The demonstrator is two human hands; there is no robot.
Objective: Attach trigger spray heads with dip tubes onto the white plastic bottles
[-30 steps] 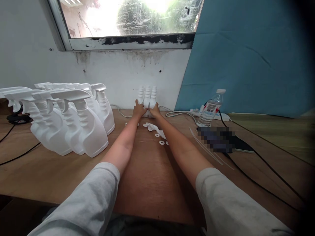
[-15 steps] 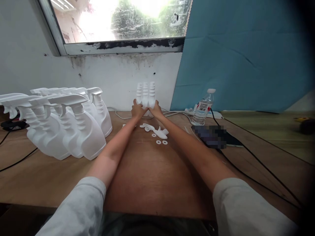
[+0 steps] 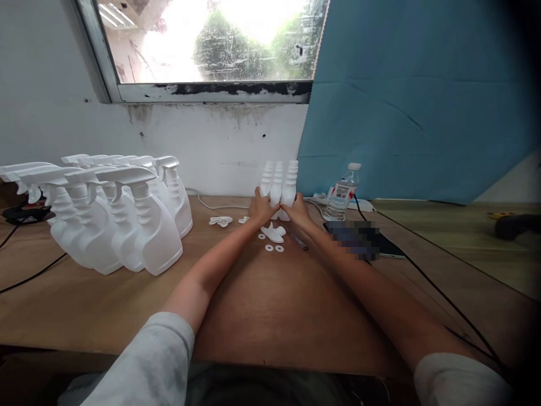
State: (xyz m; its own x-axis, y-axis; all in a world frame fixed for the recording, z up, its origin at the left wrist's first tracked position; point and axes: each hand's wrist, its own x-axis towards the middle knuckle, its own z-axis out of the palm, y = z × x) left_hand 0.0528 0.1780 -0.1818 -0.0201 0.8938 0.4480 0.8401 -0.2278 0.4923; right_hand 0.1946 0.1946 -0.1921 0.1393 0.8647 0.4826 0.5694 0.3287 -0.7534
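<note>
Three white bottles without spray heads (image 3: 276, 183) stand side by side near the wall, pressed between my two hands. My left hand (image 3: 262, 208) wraps round their left side, and my right hand (image 3: 298, 211) grips the right side. Both hands partly cover the bottles' lower parts. Just in front of them lie a white spray head (image 3: 273, 232) and small white rings (image 3: 269, 248). Another white spray head (image 3: 221, 221) rests to the left of my left hand.
Several white spray bottles (image 3: 158, 237) with heads fitted stand on the table (image 3: 245, 304) at left. A clear water bottle (image 3: 341, 194), a blurred dark device (image 3: 355, 239) and cables are at right. A thin dark stick (image 3: 298, 239) lies by my right forearm.
Both hands and the three bottles have moved right and toward me, now behind the loose spray head. The spray head at left and the thin stick show more fully.
</note>
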